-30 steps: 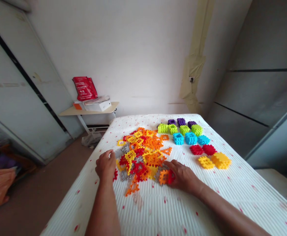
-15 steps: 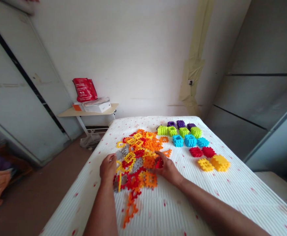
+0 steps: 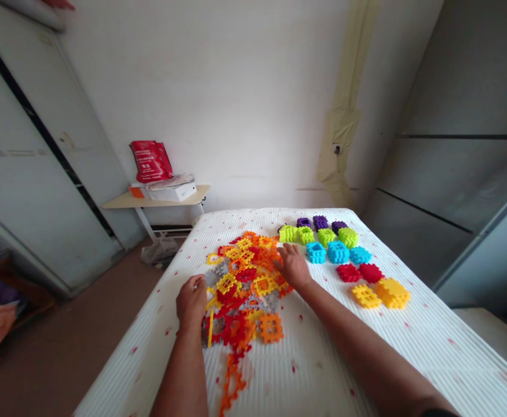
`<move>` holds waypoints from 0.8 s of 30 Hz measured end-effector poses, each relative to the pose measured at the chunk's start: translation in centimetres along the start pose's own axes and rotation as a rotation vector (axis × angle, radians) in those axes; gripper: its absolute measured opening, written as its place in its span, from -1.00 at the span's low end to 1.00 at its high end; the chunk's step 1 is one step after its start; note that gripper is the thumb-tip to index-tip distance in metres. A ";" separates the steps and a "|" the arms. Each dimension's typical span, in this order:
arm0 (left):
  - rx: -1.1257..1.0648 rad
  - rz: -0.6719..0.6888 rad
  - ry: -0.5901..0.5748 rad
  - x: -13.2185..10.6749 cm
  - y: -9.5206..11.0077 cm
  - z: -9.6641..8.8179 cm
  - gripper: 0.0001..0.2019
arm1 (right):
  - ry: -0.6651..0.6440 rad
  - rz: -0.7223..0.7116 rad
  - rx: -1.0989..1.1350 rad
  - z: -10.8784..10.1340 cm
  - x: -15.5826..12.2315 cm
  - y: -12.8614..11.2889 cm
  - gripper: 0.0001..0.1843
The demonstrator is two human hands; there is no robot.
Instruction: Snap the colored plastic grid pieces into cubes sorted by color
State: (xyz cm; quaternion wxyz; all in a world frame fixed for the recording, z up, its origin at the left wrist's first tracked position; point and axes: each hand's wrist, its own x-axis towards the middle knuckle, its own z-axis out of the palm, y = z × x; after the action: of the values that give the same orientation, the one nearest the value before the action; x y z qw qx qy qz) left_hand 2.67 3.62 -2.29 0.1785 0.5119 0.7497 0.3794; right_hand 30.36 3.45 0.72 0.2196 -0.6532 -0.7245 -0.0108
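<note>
A loose heap of plastic interlocking pieces (image 3: 244, 273) in orange, red, yellow and grey lies on the padded white surface. At the heap's left side is my left hand (image 3: 191, 300), its fingers curled together; what they hold, if anything, is hidden. My right hand (image 3: 294, 266) reaches over the heap's far right edge with its fingers apart, touching or just above the orange pieces. A square orange piece (image 3: 271, 328) lies flat at the near right of the heap. A triangular orange piece (image 3: 232, 382) extends toward me.
Grouped by colour on the right are purple pieces (image 3: 320, 222), green pieces (image 3: 347, 237), blue pieces (image 3: 338, 252), red pieces (image 3: 370, 272) and yellow pieces (image 3: 393, 293). A side table (image 3: 201, 194) with a red bag (image 3: 151, 161) stands against the wall.
My right hand has moved away from me along the heap's right side, and its fingers have spread. The red piece by its fingers is no longer there. Orange and yellow pieces have shifted. The left hand stays put.
</note>
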 end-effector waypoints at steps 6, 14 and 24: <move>0.051 0.011 -0.010 -0.2 0.2 -0.5 -0.68 | -0.055 0.181 -0.113 1.8 -0.3 1.7 -0.52; -0.046 0.298 -0.003 -3.4 -0.4 -4.2 -0.48 | 0.010 0.185 -0.175 1.7 -1.0 2.1 -0.54; 0.387 0.847 -0.276 -12.2 -4.5 -4.7 0.14 | -0.040 0.174 -0.189 1.6 -1.4 1.1 -0.56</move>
State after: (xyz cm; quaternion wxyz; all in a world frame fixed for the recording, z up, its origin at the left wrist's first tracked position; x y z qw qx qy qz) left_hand 1.71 -10.06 -4.09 0.0075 0.8415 0.5015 0.2007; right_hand 31.00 2.78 -1.54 0.1425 -0.7316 -0.6651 -0.0467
